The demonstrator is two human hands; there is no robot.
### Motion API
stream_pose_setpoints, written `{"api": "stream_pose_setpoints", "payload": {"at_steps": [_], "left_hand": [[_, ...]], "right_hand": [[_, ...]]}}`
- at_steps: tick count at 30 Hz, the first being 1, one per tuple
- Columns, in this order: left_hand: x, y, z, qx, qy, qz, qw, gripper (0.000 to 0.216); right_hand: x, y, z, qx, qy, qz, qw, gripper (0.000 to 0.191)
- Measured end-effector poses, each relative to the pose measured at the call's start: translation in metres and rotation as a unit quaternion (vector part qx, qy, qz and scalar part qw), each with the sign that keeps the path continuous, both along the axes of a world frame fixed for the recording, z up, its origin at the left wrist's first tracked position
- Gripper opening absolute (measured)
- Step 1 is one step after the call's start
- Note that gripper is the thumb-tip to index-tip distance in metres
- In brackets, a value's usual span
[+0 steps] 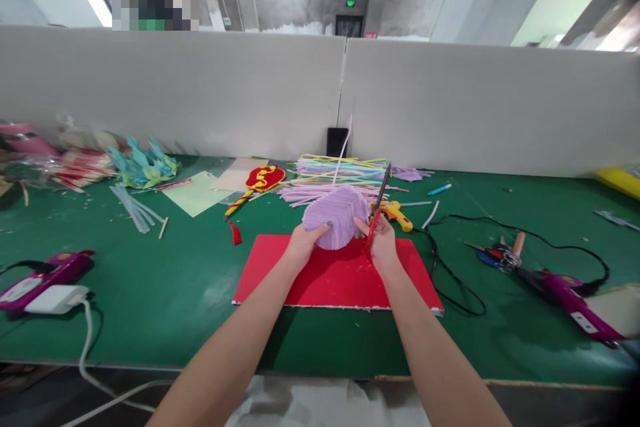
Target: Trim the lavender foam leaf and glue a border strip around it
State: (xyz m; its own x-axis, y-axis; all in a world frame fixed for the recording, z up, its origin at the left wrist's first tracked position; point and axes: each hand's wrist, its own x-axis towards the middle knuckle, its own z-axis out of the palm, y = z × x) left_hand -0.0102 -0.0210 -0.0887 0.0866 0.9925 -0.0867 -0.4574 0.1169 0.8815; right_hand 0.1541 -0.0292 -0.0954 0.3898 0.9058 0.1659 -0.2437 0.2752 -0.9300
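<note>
A green tabletop [165, 293] meets a grey partition [200, 93] along its back. Near the front edge lies a red board [330, 283]. Colored strips [307, 196] are heaped beyond its far edge; a wide stretch of green separates it from a purple power strip [67, 269] at left. The left hand [301, 241] grips a purple oval [335, 217] over the board's far edge, thumb on top. The right hand's [384, 240] grip holds red-handled scissors [384, 181], blades pointing away. A yellow glue gun [400, 215] lies near that hand, narrowing the room there.
</note>
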Motion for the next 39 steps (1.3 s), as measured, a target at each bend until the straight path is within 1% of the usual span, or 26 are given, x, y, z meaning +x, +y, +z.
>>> {"api": "stream_pose_setpoints", "payload": {"at_steps": [7,14,24,32,39], "left_hand": [[-0.0021,0.0016,-0.0012,0.011,0.012,-0.002,1.000,0.046],[-0.0008,0.0020,-0.0024,0.010,0.014,0.017,1.000,0.048],[-0.0016,0.0034,-0.0049,0.011,0.024,0.024,0.999,0.049],[-0.0013,0.0020,-0.0045,0.013,0.024,0.026,0.999,0.048],[-0.0017,0.0013,-0.0044,0.000,0.031,0.031,0.999,0.046]], "right_hand": [[0.0001,0.0005,-0.0016,0.000,-0.005,0.000,1.000,0.040],[0.0000,0.0009,-0.0015,-0.001,-0.008,0.004,1.000,0.041],[-0.0005,-0.0001,0.0015,-0.008,-0.008,0.000,1.000,0.041],[-0.0012,-0.0022,0.0012,-0.019,0.003,0.001,1.000,0.038],[-0.0051,-0.0075,0.0070,-0.031,0.022,0.004,0.999,0.038]]}}
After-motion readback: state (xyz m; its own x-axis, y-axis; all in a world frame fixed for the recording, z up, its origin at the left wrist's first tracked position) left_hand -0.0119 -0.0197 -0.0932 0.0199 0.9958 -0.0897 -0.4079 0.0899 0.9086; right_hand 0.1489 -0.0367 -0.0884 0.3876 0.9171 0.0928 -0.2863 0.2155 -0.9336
